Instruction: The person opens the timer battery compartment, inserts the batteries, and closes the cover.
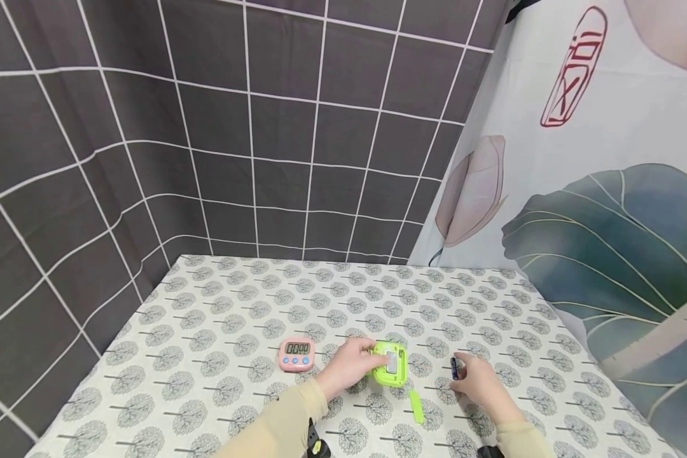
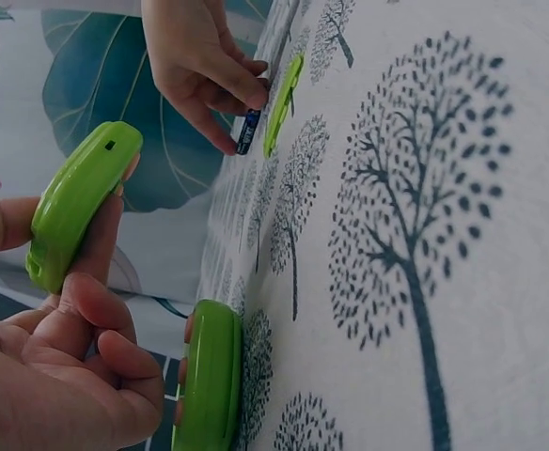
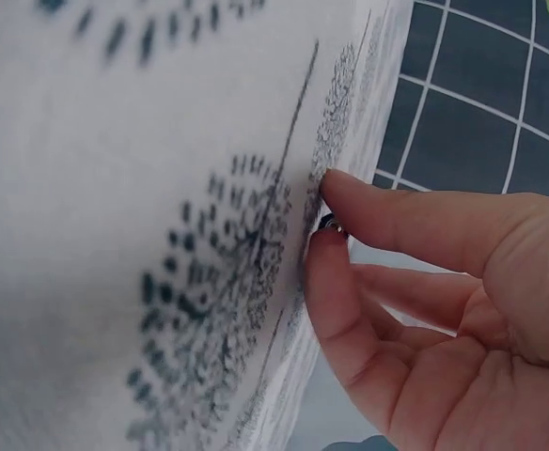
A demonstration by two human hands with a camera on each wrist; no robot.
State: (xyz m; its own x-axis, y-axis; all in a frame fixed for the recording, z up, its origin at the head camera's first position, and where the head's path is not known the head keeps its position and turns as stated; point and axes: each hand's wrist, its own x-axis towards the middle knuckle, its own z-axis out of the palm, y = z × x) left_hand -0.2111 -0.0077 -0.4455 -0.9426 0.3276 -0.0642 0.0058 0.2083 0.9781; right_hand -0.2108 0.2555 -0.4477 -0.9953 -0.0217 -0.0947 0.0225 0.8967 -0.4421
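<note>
The left hand (image 1: 348,367) gripped a green timer (image 1: 390,363), tilted up off the worktop (image 1: 217,331), back showing. The right hand (image 1: 479,381) pinched a small battery (image 1: 454,367) just right of it.

The green timer (image 1: 389,363) and pink timer (image 1: 296,354) look like smooth glossy plastic; the tablecloth (image 1: 235,305) is matt printed cloth.

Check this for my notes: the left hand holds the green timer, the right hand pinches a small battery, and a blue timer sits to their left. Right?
One slip: the timer lying to the left is pink, not blue, as the head view shows. The rest stands.
</note>
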